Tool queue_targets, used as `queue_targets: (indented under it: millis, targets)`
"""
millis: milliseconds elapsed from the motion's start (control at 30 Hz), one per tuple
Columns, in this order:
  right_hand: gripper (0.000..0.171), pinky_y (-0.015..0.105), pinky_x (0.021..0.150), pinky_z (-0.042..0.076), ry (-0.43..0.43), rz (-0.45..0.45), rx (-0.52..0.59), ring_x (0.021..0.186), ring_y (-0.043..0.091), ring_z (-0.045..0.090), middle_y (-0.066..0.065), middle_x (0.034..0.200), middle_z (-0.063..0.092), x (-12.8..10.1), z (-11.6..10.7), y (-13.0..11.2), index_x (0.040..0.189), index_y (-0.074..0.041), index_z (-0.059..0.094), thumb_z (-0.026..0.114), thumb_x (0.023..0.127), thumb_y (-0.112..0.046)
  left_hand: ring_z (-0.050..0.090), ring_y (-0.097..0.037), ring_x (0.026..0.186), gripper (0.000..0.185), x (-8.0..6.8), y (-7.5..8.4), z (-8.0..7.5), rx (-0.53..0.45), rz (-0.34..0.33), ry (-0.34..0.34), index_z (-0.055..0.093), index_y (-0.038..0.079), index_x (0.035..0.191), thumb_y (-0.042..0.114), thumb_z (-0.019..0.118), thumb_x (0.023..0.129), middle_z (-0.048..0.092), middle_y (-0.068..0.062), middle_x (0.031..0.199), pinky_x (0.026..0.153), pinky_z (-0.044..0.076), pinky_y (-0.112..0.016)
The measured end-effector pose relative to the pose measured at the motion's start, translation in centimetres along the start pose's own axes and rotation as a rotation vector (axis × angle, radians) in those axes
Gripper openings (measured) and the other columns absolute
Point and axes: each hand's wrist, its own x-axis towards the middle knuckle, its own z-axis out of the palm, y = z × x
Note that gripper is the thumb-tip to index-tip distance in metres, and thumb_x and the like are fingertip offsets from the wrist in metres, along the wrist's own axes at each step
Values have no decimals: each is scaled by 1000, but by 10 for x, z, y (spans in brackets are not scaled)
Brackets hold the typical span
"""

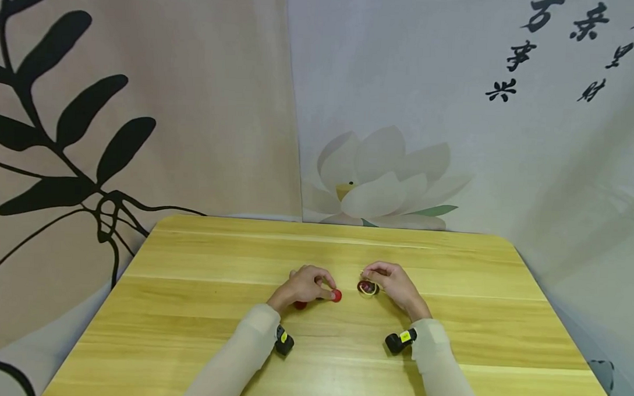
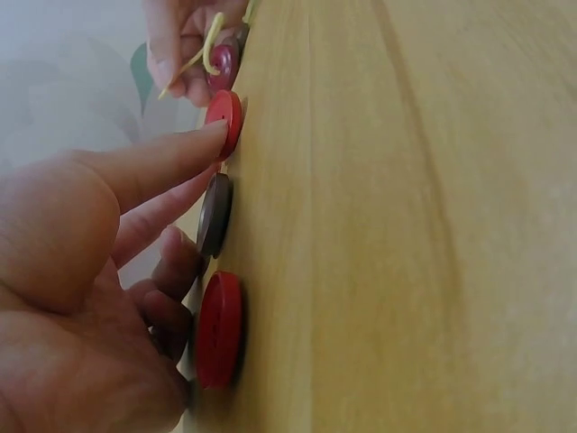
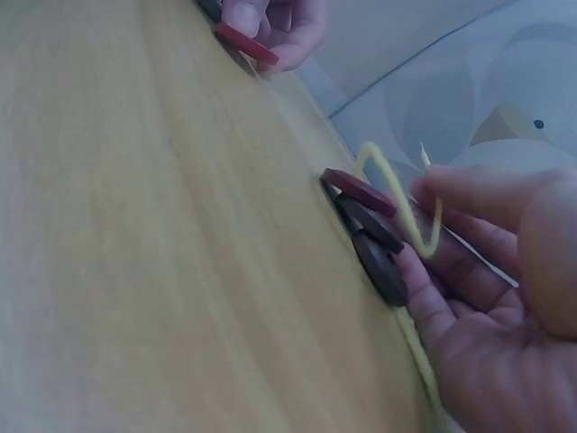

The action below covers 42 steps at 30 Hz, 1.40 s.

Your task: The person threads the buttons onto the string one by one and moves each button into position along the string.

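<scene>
Both sleeves came in from the near edge of the wooden tabletop (image 1: 186,333), a small black camera strapped at each wrist. Left hand (image 1: 303,286) lay knuckles-up over three loose buttons in a row: a large red button (image 2: 219,330) nearest the wrist, a brown button (image 2: 215,215) beyond it, then a small red button (image 2: 225,120). The index fingertip pressed the small red button flat; nothing was gripped, and the other fingers were loosely curled.

Just beyond, toward the right, the right hand (image 1: 395,285) pinched a yellow cord (image 3: 410,216) threaded through a stack of dark buttons (image 3: 370,230) resting on the tabletop, a loop of cord standing above the stack.

The small red button lay between the hands, the row's line running on toward the stack, left hand nearer.

Backdrop cloths behind: leaf print, lotus print.
</scene>
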Motion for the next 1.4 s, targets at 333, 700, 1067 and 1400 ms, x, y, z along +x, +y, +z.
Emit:
queue_targets:
  millis: [333, 700, 1067, 1400]
  targets:
    - [20, 32, 91, 50, -3, 1, 2, 102, 19, 65, 10, 109, 72, 1, -1, 2, 106, -5, 72, 64, 97, -21, 46, -13, 65, 7, 0, 1, 1, -9, -4, 13, 75, 23, 85, 27, 81, 83, 50, 6, 64, 86, 22, -48]
    - [18, 28, 85, 52, 44, -11, 46, 99, 20, 65, 12, 107, 71, 0, 5, 5, 104, -2, 72, 66, 96, -16, 48, -16, 66, 10, 0, 3, 1, -33, -63, 44, 72, 20, 79, 24, 77, 86, 54, 5, 63, 88, 24, -46]
    - [18, 28, 86, 52, 55, 14, 26, 101, 18, 65, 9, 108, 72, -4, 5, -1, 105, -3, 73, 65, 96, -17, 61, -13, 74, 11, -1, 1, 3, -114, -103, 45, 74, 18, 83, 27, 72, 90, 69, 4, 69, 104, 29, -56]
    - [19, 29, 86, 53, 78, 1, 36, 99, 19, 67, 11, 105, 72, -6, 5, -9, 107, 4, 70, 61, 98, -11, 64, -13, 72, 11, -2, -1, 6, -192, -142, 94, 76, 19, 85, 26, 70, 92, 70, 4, 74, 87, 42, -42]
